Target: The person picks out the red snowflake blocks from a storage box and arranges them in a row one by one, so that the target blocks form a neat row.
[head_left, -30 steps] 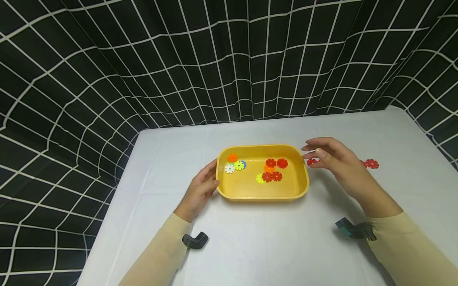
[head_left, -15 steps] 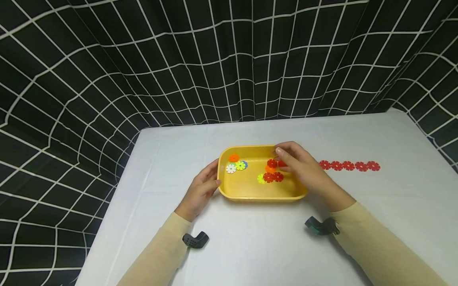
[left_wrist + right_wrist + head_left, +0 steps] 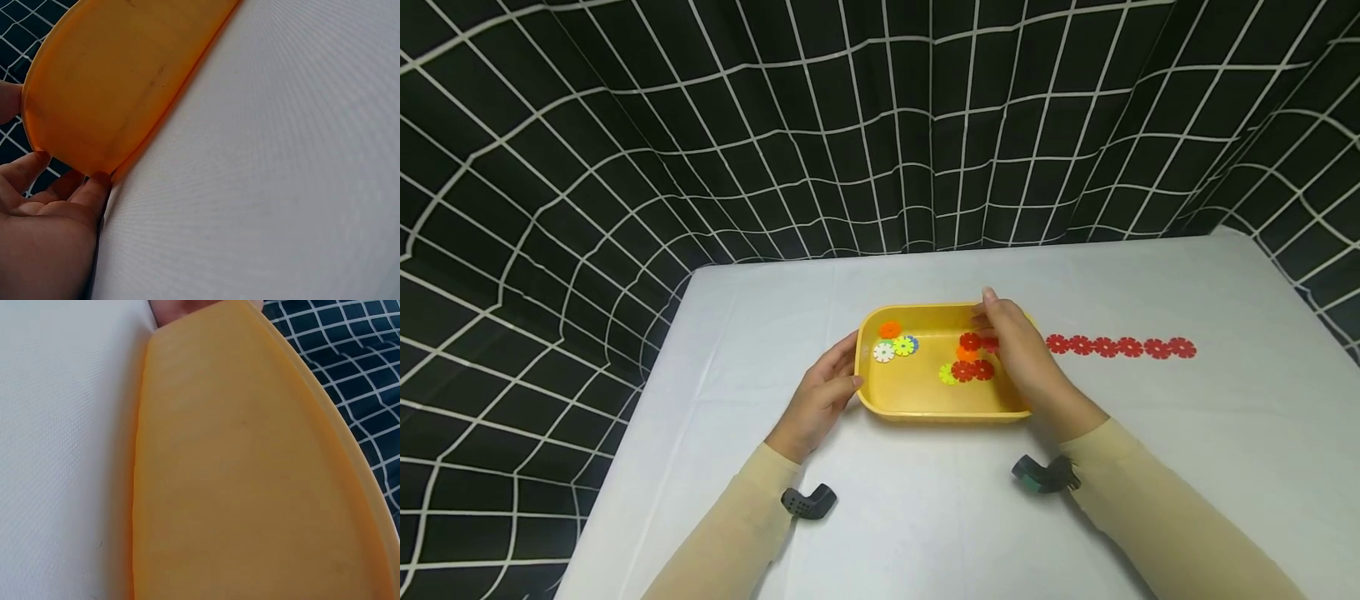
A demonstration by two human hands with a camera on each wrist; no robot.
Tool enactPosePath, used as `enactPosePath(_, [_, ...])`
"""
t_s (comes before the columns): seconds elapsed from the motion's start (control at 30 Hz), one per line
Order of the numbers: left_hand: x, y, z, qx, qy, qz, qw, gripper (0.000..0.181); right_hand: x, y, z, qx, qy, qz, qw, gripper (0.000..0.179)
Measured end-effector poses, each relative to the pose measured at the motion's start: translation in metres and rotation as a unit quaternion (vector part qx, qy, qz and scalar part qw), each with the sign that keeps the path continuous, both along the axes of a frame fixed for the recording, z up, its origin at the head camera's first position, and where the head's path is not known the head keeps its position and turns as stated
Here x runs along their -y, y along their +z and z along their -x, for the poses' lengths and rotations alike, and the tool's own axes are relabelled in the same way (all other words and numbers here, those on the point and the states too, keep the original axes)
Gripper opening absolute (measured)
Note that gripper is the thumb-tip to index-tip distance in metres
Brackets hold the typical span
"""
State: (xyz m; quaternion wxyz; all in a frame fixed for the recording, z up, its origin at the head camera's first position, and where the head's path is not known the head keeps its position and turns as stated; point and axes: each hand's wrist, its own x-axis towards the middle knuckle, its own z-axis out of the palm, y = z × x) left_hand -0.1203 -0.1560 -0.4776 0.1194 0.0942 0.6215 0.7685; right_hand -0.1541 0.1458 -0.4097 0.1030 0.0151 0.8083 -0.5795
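A shallow yellow tray [image 3: 925,402] lies on the white table. My left hand [image 3: 816,404] grips its left end, the thumb at the rim and, in the left wrist view, the fingertips of the left hand [image 3: 50,231] against the outer wall. My right hand [image 3: 1022,354] reaches over the tray's right end, thumb straight and raised, the other fingers mostly hidden behind the hand. Beside them a red notched disc [image 3: 990,345] shows in part. Close by in the tray lie another red disc [image 3: 970,342], overlapping orange, yellow and red discs. The right wrist view mainly shows the tray's wall [image 3: 237,456].
A straight row of red notched discs [image 3: 1105,347] lies on the table right of the tray. At the tray's left end sit white [image 3: 883,352], yellow, orange and blue discs. A dark grid-patterned curtain [image 3: 880,125] surrounds the table's back and sides.
My right hand has come from the left end of the red row, leftward into the tray, and its thumb has lifted. My left hand and the tray stay nearly in place.
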Motion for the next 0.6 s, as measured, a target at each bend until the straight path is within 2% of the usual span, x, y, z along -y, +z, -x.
enactPosePath(0.17, [0.0007, 0.0000, 0.0005, -0.001, -0.004, 0.002, 1.0000, 0.069, 0.0020, -0.0007, 0.0005, 0.005, -0.013, -0.011, 0.9998, 0.090])
enactPosePath(0.4, [0.0011, 0.0005, 0.0001, 0.004, 0.000, -0.003, 1.0000, 0.068, 0.0036, -0.0013, 0.0046, 0.019, -0.004, -0.001, 0.9998, 0.090])
enactPosePath(0.6, [0.0008, 0.0004, -0.0002, 0.004, -0.001, -0.005, 1.0000, 0.068, 0.0042, -0.0043, 0.0072, 0.043, 0.003, -0.006, 0.9990, 0.063])
